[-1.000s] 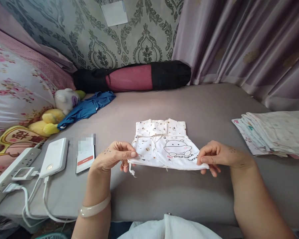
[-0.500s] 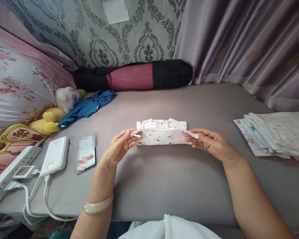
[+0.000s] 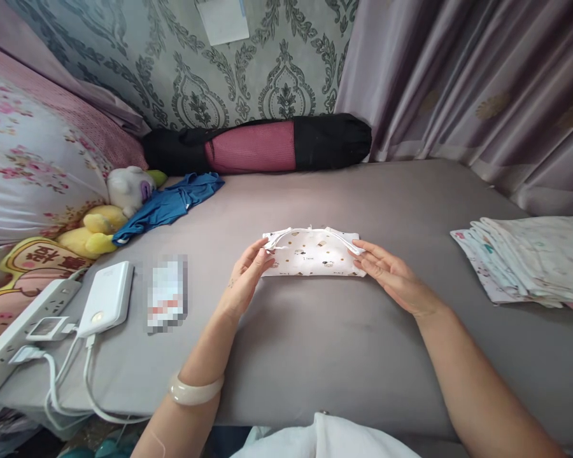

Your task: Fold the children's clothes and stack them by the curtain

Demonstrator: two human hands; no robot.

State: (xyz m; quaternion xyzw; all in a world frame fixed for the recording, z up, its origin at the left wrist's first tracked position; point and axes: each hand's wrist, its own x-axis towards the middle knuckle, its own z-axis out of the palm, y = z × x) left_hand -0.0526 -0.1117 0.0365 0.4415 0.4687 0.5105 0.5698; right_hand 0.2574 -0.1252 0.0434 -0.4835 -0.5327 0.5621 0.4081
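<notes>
A small white printed garment (image 3: 315, 253), folded into a flat rectangle, lies on the grey bed surface in front of me. Its curved neckline edge runs along the top, with white trim at both ends. At its left end, my left hand (image 3: 249, 270) has its thumb and fingers closed on the trim corner. My right hand (image 3: 392, 275) grips the opposite corner, fingers fairly straight and partly over the cloth. A pale bangle (image 3: 195, 391) sits on my left forearm.
Folded cloths (image 3: 525, 261) are stacked at the right. On the left lie a blurred phone (image 3: 166, 296), a white power bank (image 3: 106, 298), cables and a power strip (image 3: 28, 337). Behind are a blue garment (image 3: 172, 207), plush toys (image 3: 100, 229) and a black-and-pink rolled bag (image 3: 255, 147).
The neckline edge has gone from raised toward me to lying over the back of the folded garment. Both hands have moved inward a little, toward the garment's ends.
</notes>
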